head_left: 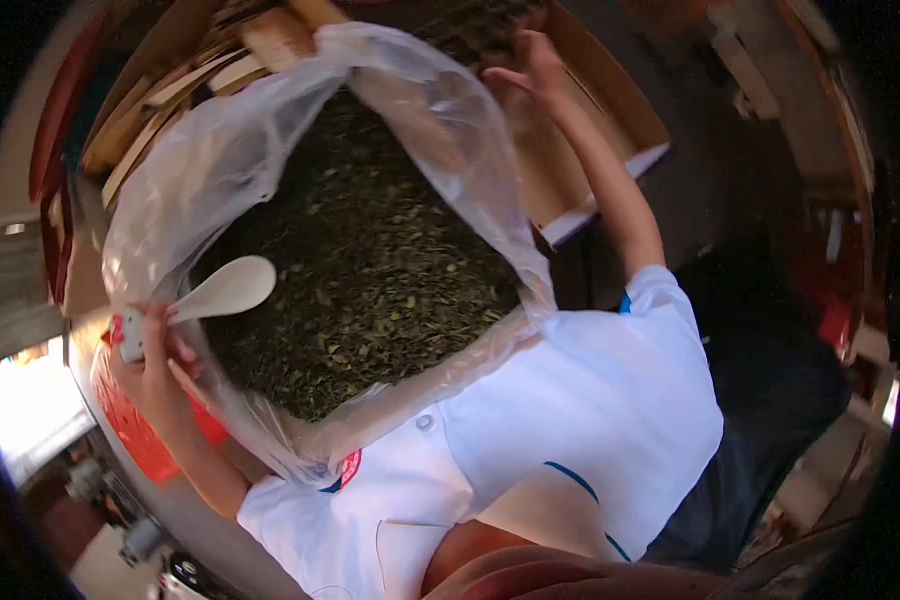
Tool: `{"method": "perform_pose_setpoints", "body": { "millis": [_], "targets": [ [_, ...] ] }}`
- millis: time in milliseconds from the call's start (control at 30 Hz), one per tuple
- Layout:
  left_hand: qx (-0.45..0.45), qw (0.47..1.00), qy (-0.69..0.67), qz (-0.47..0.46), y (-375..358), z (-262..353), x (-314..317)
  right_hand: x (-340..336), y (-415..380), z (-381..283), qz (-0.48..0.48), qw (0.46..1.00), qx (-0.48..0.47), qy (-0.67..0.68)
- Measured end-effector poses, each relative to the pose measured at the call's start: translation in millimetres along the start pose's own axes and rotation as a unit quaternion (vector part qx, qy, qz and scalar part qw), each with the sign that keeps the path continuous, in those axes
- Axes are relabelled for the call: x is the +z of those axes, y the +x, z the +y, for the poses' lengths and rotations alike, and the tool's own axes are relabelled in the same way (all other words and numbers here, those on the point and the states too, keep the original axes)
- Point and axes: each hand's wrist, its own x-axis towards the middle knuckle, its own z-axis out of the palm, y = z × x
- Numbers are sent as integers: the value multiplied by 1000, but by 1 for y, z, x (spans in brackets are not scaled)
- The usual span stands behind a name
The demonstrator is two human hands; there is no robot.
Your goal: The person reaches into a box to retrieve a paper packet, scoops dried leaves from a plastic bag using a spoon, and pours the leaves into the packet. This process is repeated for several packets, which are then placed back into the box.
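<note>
My left hand (153, 358) is closed around the handle of a white rice paddle (232, 287), whose handle end carries a cat face with a red bow. The paddle's flat blade points right, over a large clear plastic bag (450, 120) with its mouth wide open. Dried leaves (370, 290), green-brown and crumbled, fill the bag. At the upper right, my right hand (537, 70) reaches above an open cardboard box (620, 90) that has dark leafy material at its far end. Its fingers are apart, slightly blurred, and I see nothing held in them.
Stacked wooden pieces or cardboard strips (195, 85) lie behind the bag at the upper left. Beneath my left forearm is a red plastic bag (140, 430). Metal fittings (140, 538) stand at the lower left, and the bag's near edge touches my white shirt (570, 390).
</note>
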Motion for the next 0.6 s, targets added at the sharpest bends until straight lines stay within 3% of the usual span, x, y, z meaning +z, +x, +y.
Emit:
{"method": "perform_pose_setpoints", "body": {
  "millis": [33,67,100,133,200,300,400,533,600],
  "targets": [
    [-21,999,-20,17,-2,3,4,-20,6,-24,27,996,74,34],
    [-38,999,-7,11,-2,3,2,-15,12,-9,156,986,15,61],
    [-38,999,-25,11,-4,7,5,-25,23,-17,220,963,9,155],
    [-40,998,-43,10,-7,11,9,-41,35,-36,269,955,-24,125],
    [1,998,-55,13,-9,13,15,-62,64,-75,318,927,-97,172],
    [30,999,-30,-6,-15,14,17,-85,112,-157,271,898,-194,288],
    [56,998,-34,-15,-15,20,21,-107,142,-224,70,939,-288,174],
    [65,996,-54,-16,-15,19,23,-107,177,-320,-181,871,-434,141],
    [76,995,-58,-13,-15,19,25,-85,197,-338,-322,827,-427,173]
  ]
}}
